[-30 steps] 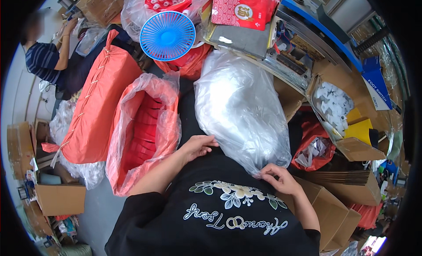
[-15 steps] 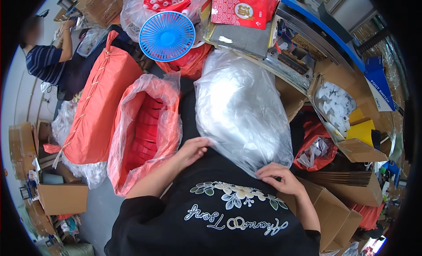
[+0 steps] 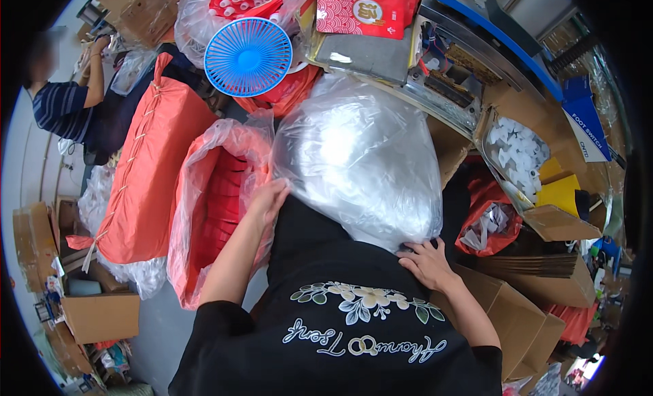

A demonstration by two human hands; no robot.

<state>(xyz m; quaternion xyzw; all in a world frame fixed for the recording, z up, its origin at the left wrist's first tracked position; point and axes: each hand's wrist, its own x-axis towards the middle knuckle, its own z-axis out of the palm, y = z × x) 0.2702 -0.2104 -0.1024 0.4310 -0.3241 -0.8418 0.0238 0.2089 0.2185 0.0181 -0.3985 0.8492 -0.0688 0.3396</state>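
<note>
A large clear plastic bag (image 3: 371,165) lies spread across my lap, shiny and wrinkled. Its content, if any, cannot be made out through the glare. At the bag's left edge, my left hand (image 3: 269,200) is closed with its fingertips pinching the film. My right hand (image 3: 430,265) holds the near right corner, thumb and fingers bent around the plastic. Just left of my left arm stands an open red sack with a clear liner (image 3: 228,205), holding stacked red pieces. Beyond the bag, a blue plastic basket (image 3: 248,57) sits on other bags.
A tied red bundle (image 3: 153,171) leans at the left, and a person (image 3: 64,103) works behind it. A machine (image 3: 452,83) and a red printed pouch (image 3: 364,11) are at the back. To the right are a box of white plastic pieces (image 3: 513,154) and cardboard cartons (image 3: 507,314).
My left hand has moved left and away from me, pulling the bag's left edge wider. My right hand has shifted slightly away from me, its fingers more spread. The view has turned slightly.
</note>
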